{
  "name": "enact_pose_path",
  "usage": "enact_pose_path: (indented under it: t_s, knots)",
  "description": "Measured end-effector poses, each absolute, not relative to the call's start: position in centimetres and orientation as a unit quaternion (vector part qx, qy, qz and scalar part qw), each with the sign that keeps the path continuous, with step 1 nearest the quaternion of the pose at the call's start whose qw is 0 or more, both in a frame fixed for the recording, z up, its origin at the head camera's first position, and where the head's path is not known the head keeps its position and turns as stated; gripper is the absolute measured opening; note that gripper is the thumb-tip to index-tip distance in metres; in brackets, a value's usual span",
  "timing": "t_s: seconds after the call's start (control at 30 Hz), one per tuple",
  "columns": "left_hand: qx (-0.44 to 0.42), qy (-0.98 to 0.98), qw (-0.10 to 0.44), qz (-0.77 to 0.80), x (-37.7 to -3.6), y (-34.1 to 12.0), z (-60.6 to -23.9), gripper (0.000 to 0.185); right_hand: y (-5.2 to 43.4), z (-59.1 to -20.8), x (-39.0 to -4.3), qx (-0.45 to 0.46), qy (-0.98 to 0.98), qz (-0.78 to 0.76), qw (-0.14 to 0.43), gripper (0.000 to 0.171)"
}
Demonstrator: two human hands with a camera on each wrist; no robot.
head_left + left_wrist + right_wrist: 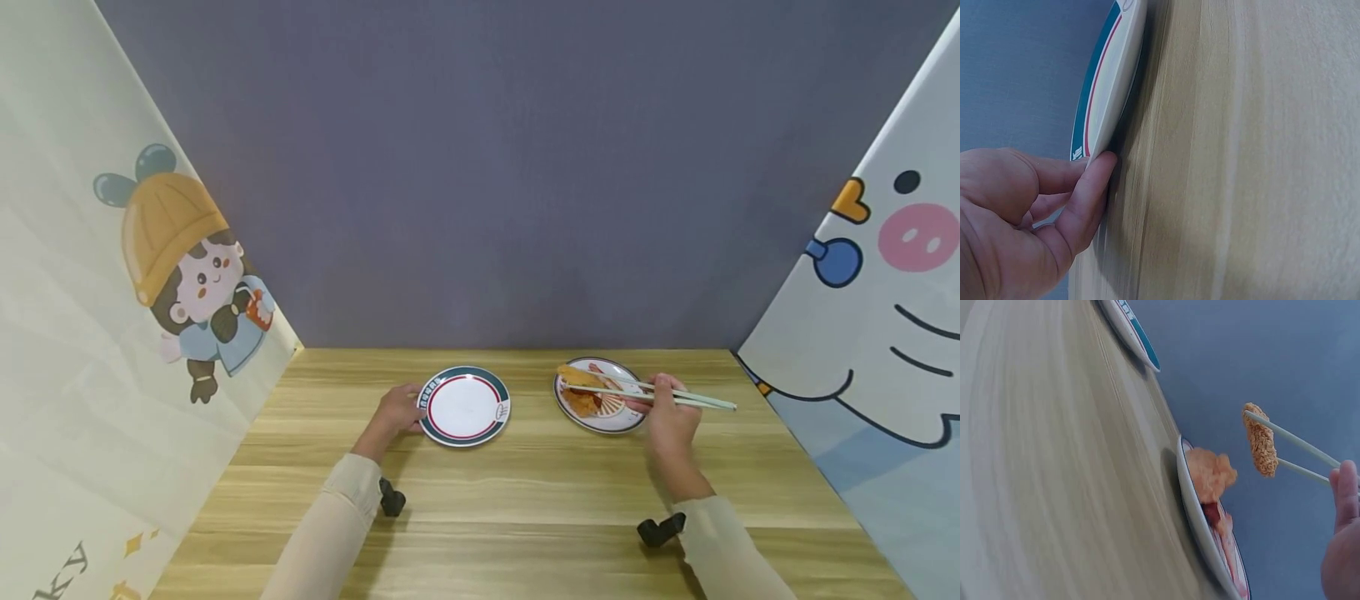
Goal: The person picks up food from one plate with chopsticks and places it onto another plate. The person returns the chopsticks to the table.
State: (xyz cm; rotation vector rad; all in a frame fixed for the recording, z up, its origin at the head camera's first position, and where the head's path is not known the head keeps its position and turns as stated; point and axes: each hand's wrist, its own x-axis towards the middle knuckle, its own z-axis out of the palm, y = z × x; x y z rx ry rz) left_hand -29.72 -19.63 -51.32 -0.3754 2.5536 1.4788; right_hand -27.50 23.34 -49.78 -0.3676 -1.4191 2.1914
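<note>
My left hand (397,408) pinches the near-left rim of a white plate (462,406) with a green and red border. In the left wrist view, thumb and fingertips grip the plate's edge (1107,94). My right hand (671,425) holds a pair of pale chopsticks (708,402). Between their tips, a crumb-coated fried piece (1260,440) hangs above a second, patterned plate (611,427). On that plate lie an orange-brown fried piece (1209,475), a dark red piece (1211,514) and a pinkish strip (1227,544).
Both plates stand toward the back of a wood-grain table (525,508), apart from each other. A grey-blue panel (480,192) rises behind it. Printed white panels flank it, with a cartoon child (206,275) at left and a pig-nosed figure (918,237) at right.
</note>
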Motion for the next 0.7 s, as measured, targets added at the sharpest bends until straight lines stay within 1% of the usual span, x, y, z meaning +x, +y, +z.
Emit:
enact_pose_path:
  t_s: [0.17,0.37,0.7]
  knots:
    - [-0.127,0.858,0.086,0.49,-29.9,-19.7,-51.4,0.058,24.8,-50.2,-27.0,-0.154,-0.529,0.795,0.254,0.023]
    - [-0.134,0.854,0.091,0.495,-30.3,-19.8,-51.8,0.057,26.5,-50.8,-26.4,-0.152,-0.524,0.791,0.277,0.024]
    - [-0.132,0.851,0.09,0.501,-30.3,-19.8,-52.0,0.058,27.9,-51.7,-25.8,-0.161,-0.521,0.786,0.292,0.024]
